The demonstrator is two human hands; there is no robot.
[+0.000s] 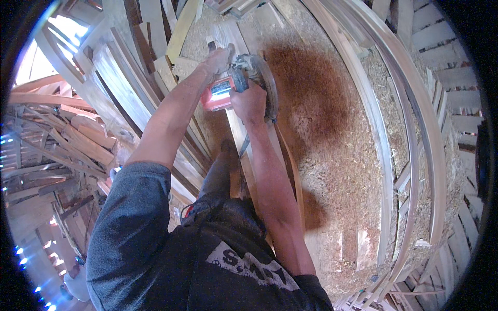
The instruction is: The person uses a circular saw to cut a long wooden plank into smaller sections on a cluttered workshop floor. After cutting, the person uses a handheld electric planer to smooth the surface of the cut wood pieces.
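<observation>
My right hand is wrapped round the rear handle of a circular saw, which has a red body and a round guard on its right side. The saw rests over a long pale board that runs away from my body. Just ahead and to the left of the saw, my left hand is closed, its fingers curled down. Whether they grip the saw's front or the board's edge cannot be made out. The blade is hidden under the saw.
Sawdust-covered sheeting spreads to the right, with long curved-looking boards along it. More planks lie at the left, beyond my forearm. A heap of wood offcuts fills the far left. At the lower left, another person is partly visible.
</observation>
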